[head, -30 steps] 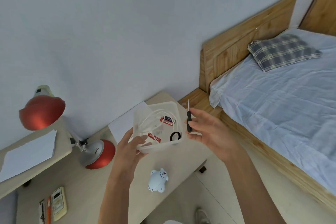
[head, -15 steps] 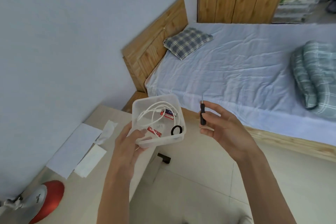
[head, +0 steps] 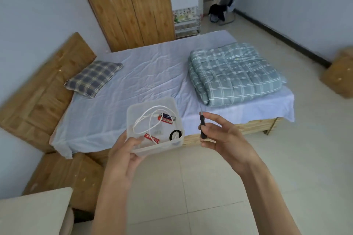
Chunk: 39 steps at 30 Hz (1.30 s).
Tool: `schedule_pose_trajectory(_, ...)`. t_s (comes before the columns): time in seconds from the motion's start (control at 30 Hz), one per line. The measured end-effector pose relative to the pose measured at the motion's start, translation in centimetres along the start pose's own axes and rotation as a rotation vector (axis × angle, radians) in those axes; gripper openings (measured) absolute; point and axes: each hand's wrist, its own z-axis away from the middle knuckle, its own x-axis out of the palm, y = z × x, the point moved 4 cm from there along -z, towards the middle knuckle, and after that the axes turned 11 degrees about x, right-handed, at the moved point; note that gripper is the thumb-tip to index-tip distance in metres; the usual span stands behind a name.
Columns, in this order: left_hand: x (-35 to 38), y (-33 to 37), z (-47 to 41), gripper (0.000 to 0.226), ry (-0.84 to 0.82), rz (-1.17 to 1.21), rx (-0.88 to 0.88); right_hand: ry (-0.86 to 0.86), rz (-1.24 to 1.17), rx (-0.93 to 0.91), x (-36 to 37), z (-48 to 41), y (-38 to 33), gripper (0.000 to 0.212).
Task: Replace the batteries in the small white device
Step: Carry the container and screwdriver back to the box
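My left hand (head: 124,155) grips the near left corner of a clear plastic box (head: 133,112), held in the air over the floor in front of the bed. Inside the box lie a red battery (head: 151,138), a pair of red and dark batteries (head: 167,117), a white cable (head: 147,120) and a black ring (head: 175,134). To the right of the box, my right hand (head: 225,139) pinches a small black-handled screwdriver (head: 202,127) upright, tip up. The small white device is out of view.
A bed (head: 152,74) with a plaid pillow (head: 93,78) and a folded checked quilt (head: 233,72) lies ahead. A wooden nightstand (head: 63,175) and the desk corner (head: 34,212) are at the lower left. A wardrobe (head: 129,5) stands behind; a cardboard box (head: 340,74) sits at right.
My view has swung right, away from the desk toward the bed and room. Both hands keep their holds on the box and the screwdriver, carried along with the turn.
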Motion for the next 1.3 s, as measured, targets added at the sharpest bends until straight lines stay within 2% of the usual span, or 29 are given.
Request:
schedule_pose_trajectory(0.37,28.9,-8.3,-0.5,0.028,-0.384,-0.098,-0.138,0.371,-0.185,-0.178,-25.0,9.3,-6.2,0.045)
schedule_pose_trajectory(0.67,50.7,-14.3,-0.6,0.020,-0.574,-0.092,-0.165,0.605,-0.307,-0.285,-40.8,12.6,-10.6,0.045)
schedule_pose_trajectory(0.8,61.1,-16.1,-1.5,0.018,-0.640,-0.086,-0.124,0.683,-0.307,-0.325,-48.3,12.4,-15.1,0.045)
schedule_pose_trajectory(1.03,78.9,-17.1,-2.8,0.014,-0.756,-0.025,-0.164,0.757,-0.315,-0.425,-59.8,12.5,-24.7,0.046)
schedule_pose_trajectory(1.2,88.1,-18.9,-3.7,0.024,-0.813,-0.039,-0.179,0.784,-0.344,-0.426,-67.2,11.2,-27.9,0.049)
schedule_pose_trajectory(1.3,93.5,-20.1,-4.3,0.039,-0.938,-0.090,-0.108,0.787,-0.344,-0.417,-72.4,10.0,-30.5,0.053)
